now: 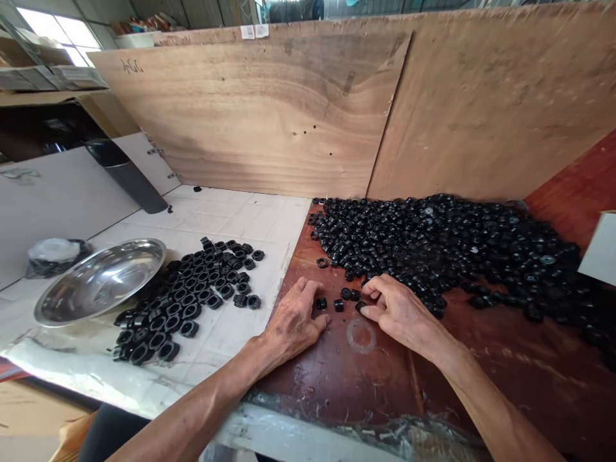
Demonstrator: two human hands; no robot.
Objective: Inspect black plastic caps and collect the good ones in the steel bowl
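Note:
On the reddish-brown board (pixel 312 372), several small black parts (pixel 339 305) lie in a loose row between my hands. My left hand (pixel 299 314) rests at the row's left end, thumb and fingers apart, beside one black part (pixel 321 303) that it does not visibly grip. At the right end, the curled fingers of my right hand (pixel 394 311) pinch a small black part (pixel 360 307). Behind my right hand spreads a large pile of black parts (pixel 409 237). Left of my left hand, black ring-shaped parts (pixel 192 282) are grouped on the white surface.
A shiny metal bowl (pixel 101 282) tilts against the ring-shaped parts at the left. Behind it leans a dark grey cylinder (pixel 129 179), with a plastic-wrapped container (pixel 54 253) nearby. A tall plywood panel (pixel 269 115) closes off the back. A white box (pixel 599 250) stands at the right edge.

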